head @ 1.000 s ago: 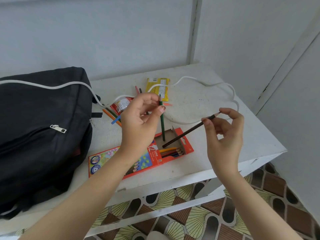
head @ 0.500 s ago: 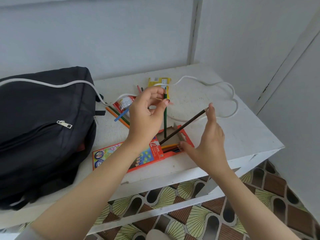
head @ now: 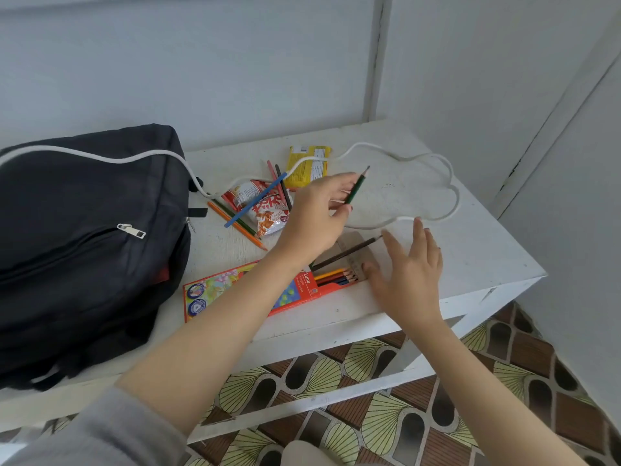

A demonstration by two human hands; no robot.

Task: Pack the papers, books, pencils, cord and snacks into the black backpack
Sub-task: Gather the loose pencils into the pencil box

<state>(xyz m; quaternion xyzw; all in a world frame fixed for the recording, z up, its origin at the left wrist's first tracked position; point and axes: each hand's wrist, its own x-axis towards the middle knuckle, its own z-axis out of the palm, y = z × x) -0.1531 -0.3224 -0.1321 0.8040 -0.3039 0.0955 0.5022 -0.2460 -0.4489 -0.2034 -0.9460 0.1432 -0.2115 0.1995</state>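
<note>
Pinching a green pencil (head: 355,190) mid-shaft between thumb and fingertips of the left hand (head: 312,220), tip raised over the white table (head: 477,260). Holding nothing in the right hand (head: 411,274), fingers straight and spread just beside the open end of the pencil box (head: 208,294), close to a brown pencil (head: 346,253) lying half in, half out. Scattered behind: blue pencil (head: 255,200) and orange pencil (head: 237,227) by a red snack packet (head: 268,213), yellow snack packet (head: 309,166) under a white cord (head: 457,200) trailing over the black backpack (head: 84,264) at left. Probably light, stiff, prone to rolling, brittle at the lead; best gripped mid-shaft and slid in flat alongside the others. Thin card box likely easy to crush; best lifted by its long edges.
</note>
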